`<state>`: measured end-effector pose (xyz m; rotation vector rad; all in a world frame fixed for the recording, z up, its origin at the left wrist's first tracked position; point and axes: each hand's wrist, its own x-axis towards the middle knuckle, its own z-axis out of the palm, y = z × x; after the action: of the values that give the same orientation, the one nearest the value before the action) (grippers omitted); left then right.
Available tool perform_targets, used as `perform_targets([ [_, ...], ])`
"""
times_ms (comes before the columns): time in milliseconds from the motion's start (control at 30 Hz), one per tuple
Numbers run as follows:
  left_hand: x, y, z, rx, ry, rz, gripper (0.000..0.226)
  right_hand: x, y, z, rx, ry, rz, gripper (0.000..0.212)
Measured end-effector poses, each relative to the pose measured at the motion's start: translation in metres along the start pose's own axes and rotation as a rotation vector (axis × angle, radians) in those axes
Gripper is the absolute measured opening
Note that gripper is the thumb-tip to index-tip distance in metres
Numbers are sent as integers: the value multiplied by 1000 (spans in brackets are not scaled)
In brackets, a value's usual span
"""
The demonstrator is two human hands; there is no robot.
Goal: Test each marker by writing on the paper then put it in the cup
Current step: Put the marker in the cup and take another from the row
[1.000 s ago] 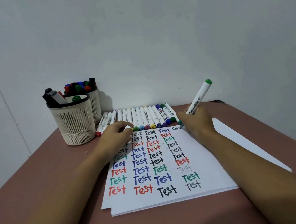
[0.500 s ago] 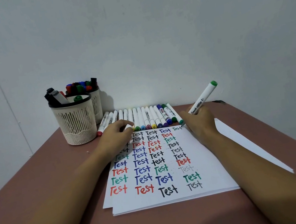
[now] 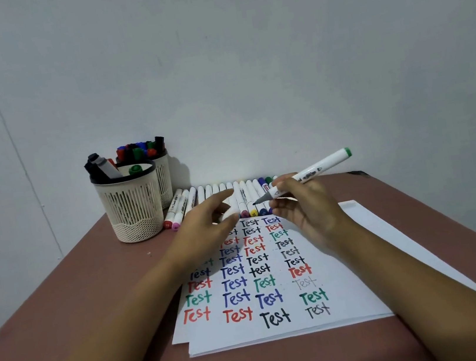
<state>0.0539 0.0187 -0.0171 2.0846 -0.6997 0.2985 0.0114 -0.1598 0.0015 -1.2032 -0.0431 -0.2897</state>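
At table's left rear: front mesh cup and second cup behind it, both holding markers. Row of capped markers along the wall. Left hand, blurred, over paper; fingers curled on small white piece. Right hand pinches green-ended marker, tip uncapped, pointing left, clear of the sheet.

The word "Test" is handwritten again and again in four columns on the paper at lower centre of the frame, in red, blue, green, black and faint grey (print on the raised marker is too blurred to read).
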Motion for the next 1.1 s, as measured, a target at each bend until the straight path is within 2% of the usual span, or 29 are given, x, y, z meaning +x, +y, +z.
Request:
perform_targets([
  [267, -2, 1, 3, -10, -42, 43, 40, -2, 6, 5, -48, -42, 27, 14],
  [467, -4, 7, 6, -133, -36, 74, 38, -3, 12, 7, -166, -147, 48, 13],
  [600, -3, 6, 6, -156, -39, 43, 39, -4, 10, 6, -184, -129, 81, 16],
  [767, -5, 8, 3, -46, -78, 62, 22, -5, 9, 5, -124, -147, 121, 17],
  [967, -7, 10, 7, 111, 105, 270, 22, -7, 9, 9, -72, -105, 159, 21],
  [1100, -7, 12, 10, 163, 153, 354, 18, -8, 10, 11, -62, -68, 166, 22],
])
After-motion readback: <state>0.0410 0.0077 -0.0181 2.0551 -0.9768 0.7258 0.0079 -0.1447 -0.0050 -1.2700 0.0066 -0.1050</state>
